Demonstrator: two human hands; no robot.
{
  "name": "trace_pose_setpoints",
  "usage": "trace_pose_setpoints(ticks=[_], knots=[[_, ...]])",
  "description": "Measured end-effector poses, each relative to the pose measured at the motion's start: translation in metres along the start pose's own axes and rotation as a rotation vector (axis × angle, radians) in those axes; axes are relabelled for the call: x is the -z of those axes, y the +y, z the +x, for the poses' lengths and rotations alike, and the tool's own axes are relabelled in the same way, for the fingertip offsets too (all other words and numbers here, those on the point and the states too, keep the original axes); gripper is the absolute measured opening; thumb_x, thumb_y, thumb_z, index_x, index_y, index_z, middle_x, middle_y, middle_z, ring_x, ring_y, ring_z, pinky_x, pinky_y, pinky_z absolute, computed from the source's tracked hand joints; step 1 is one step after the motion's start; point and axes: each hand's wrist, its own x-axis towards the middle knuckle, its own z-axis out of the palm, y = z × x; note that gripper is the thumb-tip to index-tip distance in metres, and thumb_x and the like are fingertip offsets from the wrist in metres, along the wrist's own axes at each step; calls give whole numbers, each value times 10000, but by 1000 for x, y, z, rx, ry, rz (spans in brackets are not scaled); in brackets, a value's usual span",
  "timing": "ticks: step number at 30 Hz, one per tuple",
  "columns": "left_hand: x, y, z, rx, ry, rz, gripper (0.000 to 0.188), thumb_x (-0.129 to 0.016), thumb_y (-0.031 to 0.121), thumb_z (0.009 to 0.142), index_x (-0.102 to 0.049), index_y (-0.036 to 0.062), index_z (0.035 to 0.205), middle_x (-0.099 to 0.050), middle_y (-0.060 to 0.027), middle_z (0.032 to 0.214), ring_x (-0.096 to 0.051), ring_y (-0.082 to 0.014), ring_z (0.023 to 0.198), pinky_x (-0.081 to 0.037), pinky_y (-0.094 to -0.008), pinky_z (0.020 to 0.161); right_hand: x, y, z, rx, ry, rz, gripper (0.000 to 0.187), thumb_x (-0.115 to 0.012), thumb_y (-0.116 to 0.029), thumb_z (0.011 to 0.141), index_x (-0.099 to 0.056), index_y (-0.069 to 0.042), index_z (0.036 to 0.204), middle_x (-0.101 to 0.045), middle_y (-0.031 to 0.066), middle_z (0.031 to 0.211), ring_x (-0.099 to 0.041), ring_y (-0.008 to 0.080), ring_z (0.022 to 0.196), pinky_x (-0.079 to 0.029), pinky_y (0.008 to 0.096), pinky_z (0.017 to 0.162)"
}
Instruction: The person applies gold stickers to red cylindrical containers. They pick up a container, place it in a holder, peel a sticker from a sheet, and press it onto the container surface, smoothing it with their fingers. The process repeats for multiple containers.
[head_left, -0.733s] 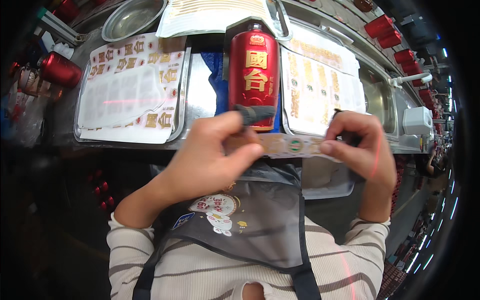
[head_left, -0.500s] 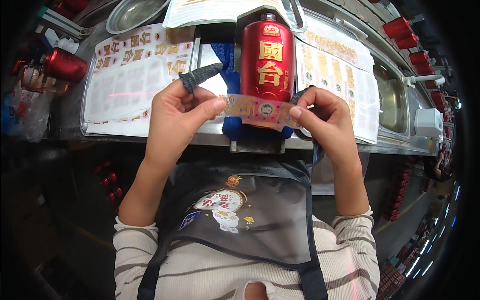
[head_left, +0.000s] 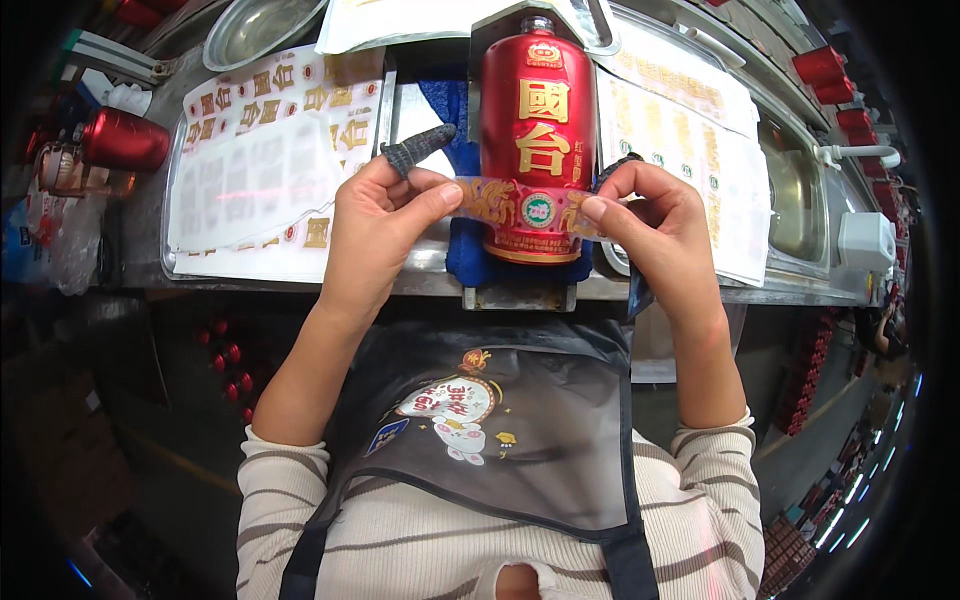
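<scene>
A glossy red bottle [head_left: 538,110] with gold characters lies on a blue cloth [head_left: 466,262], its neck pointing away from me. Across its lower part runs a see-through decal strip [head_left: 510,207] with gold figures and a green round emblem. My left hand [head_left: 395,215] pinches the strip's left end between thumb and a finger; a dark cover sleeves its index finger. At the other end, my right hand [head_left: 655,220] pinches the strip the same way, also with a dark finger cover. The strip lies over the bottle's front; whether it touches all along I cannot tell.
Decal sheets [head_left: 250,190] fill a tray at the left, and more sheets [head_left: 655,130] lie at the right. A metal bowl [head_left: 262,30] stands at the back left. Another red bottle [head_left: 125,139] lies far left. A sink [head_left: 797,200] and white jug [head_left: 866,240] are at the right.
Both hands have brought the strip slightly up and onto the bottle's lower front, where its emblem now shows clearly against the red. My left hand has shifted a little to the right.
</scene>
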Motion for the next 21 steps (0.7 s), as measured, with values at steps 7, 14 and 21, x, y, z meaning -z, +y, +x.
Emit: trace_pose_setpoints(ticks=[7, 14, 21], knots=[[-2, -3, 1, 3, -13, 17, 102, -725, 17, 873, -672, 0, 958, -731, -81, 912, -680, -107, 831, -547, -250, 796, -1, 3, 4, 46, 16, 6, 150, -737, -126, 883, -631, -28, 843, -637, -33, 701, -471, -33, 549, -308, 143, 471], [-3, -6, 4, 1, -29, 29, 99, -725, 20, 877, -673, -4, 957, -729, -80, 903, -685, -110, 825, -554, -252, 790, -2, 4, 5, 76, 18, 1, 152, -741, -119, 881, -632, -23, 839, -656, -21, 728, -492, -31, 565, -328, 138, 481], [-5, -8, 4, -21, -37, 77, 127, -716, 30, 889, -673, -11, 1001, -723, -77, 944, -679, -103, 842, -555, -245, 784, 0, 5, 7, 66, 7, -19, 156, -749, -124, 879, -632, -25, 850, -651, -24, 725, -496, -33, 570, -341, 138, 489]])
